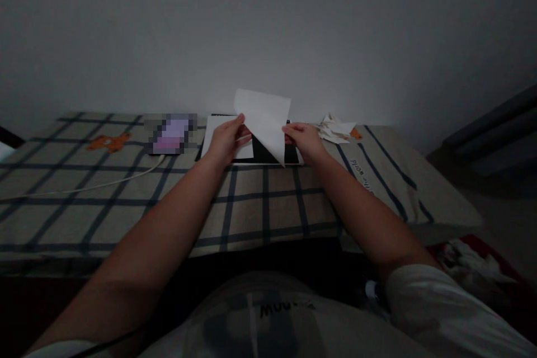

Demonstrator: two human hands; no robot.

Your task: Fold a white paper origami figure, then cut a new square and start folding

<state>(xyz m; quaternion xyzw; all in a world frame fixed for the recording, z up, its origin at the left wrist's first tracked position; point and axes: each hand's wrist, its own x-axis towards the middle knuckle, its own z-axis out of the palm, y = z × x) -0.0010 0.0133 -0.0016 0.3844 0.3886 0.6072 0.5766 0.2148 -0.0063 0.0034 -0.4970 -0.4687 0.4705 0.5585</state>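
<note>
Between my two hands a white sheet of paper (266, 117) stands raised and slightly curled, its lower corner pointing down. My left hand (229, 137) pinches its left edge, with the fingertips partly behind the paper. At the right edge, my right hand (304, 137) holds the sheet between thumb and fingers. Under them lies a flat black item (268, 154), which could be a notebook or folder, with a white page (216, 126) on its left part. The raised sheet hides much of it.
A checked cloth (247, 207) covers the table against the wall. To the left lies a blurred phone (170, 135) with a white cable (104, 183) and an orange patch (109, 142). Crumpled paper scraps (335, 128) sit on the right. A red container (474, 257) with crumpled paper stands lower right.
</note>
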